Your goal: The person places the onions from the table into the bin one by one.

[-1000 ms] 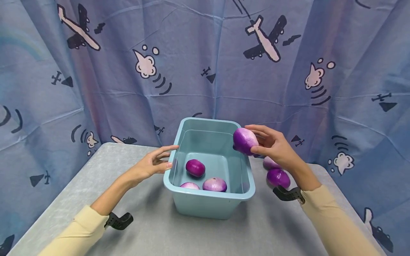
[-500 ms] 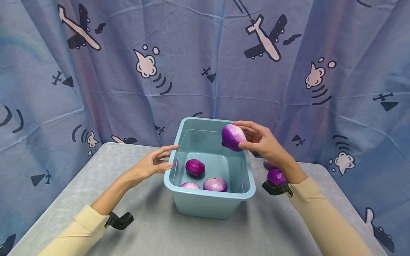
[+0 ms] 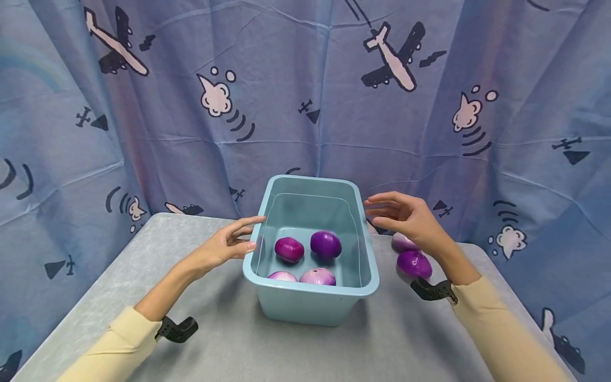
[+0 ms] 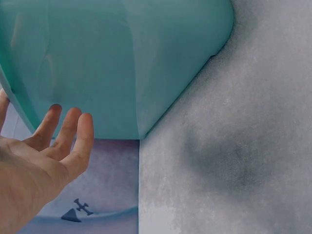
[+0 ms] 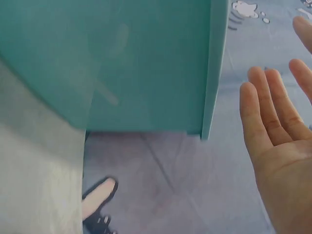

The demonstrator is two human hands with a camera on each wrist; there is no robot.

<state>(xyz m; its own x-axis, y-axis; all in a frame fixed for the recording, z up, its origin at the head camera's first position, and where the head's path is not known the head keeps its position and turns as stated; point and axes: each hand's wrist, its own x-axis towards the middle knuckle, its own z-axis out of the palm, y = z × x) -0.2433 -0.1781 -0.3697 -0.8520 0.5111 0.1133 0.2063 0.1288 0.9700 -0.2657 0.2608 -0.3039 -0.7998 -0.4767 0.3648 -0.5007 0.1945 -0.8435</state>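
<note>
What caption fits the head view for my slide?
Open right hand beside teal bin holding four red onions; left hand at its rim.

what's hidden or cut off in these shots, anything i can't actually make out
- Head view: the pale purple onion on the grey table is mostly hidden behind the right hand.
- Head view: the front onion in the light blue plastic bin is half hidden by the near rim.
- Wrist views: the bin's wall blocks its contents.
- Left wrist view: the left hand is cut off by the frame edge.

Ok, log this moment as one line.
right hand: open, beside bin | left hand: open, at rim | onions in bin: four | onions on table: two
</note>
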